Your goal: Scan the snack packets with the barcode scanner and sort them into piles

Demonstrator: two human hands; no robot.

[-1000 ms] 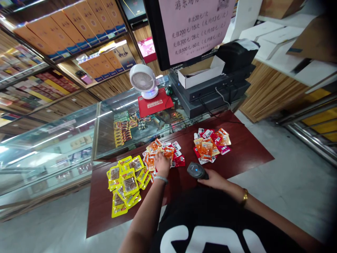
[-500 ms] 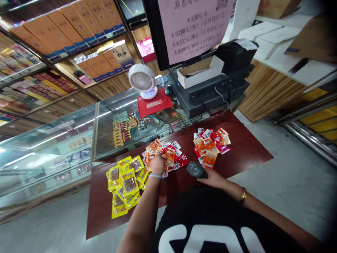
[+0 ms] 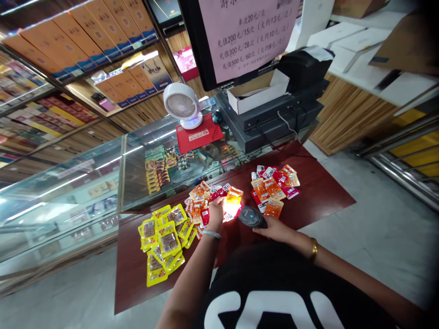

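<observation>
My left hand [image 3: 216,214] pinches an orange snack packet [image 3: 234,195], which is brightly lit by the scanner's beam. In my right hand [image 3: 274,228] is a dark barcode scanner [image 3: 252,216], its head facing left toward that packet, a small gap between them. Behind and beside my left hand lies a pile of orange and red packets [image 3: 198,205]. Left of it spreads a heap of yellow snack packets [image 3: 169,240] with clear windows. Another group of orange and red packets [image 3: 273,188] lies beyond the scanner, to the right.
The packets lie on a dark red board [image 3: 318,194]. Behind it is a glass display counter [image 3: 137,178] bearing a white fan [image 3: 181,103] on a red mat [image 3: 202,137]. A monitor with a pink price sheet [image 3: 250,41] and a white open box [image 3: 257,93] stand at the back.
My left hand has moved right from the pile, bringing an orange packet close to the scanner. Bright light now falls on the packet. The scanner has shifted slightly left.
</observation>
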